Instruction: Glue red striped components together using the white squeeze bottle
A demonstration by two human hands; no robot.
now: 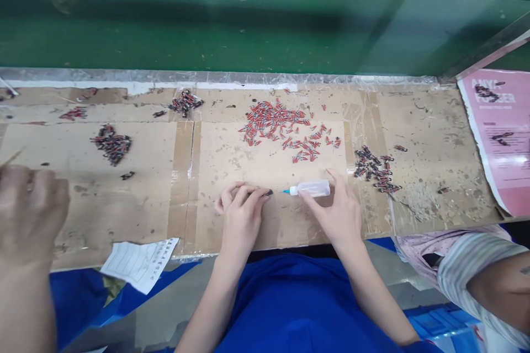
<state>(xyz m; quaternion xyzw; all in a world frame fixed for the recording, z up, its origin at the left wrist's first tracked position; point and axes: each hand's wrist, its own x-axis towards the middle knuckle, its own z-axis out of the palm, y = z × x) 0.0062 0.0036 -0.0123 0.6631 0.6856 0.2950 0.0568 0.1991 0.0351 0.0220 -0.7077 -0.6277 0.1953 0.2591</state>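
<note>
Between the thumb and fingertips of my left hand is a small dark piece, mostly hidden by the fingers. My right hand grips a small clear squeeze bottle with a white collar and a thin blue tip. The bottle lies sideways, its tip pointing left at the dark piece, with a short gap between them. Beyond my hands a loose pile of small red-and-grey parts spreads over the cardboard. Darker red-and-black parts are heaped to the right of the bottle.
Cardboard covers the bench, backed by a green panel. Another person's hand works at the left near a dark heap. A paper slip overhangs the front edge. Right are a pink sheet and someone's arm.
</note>
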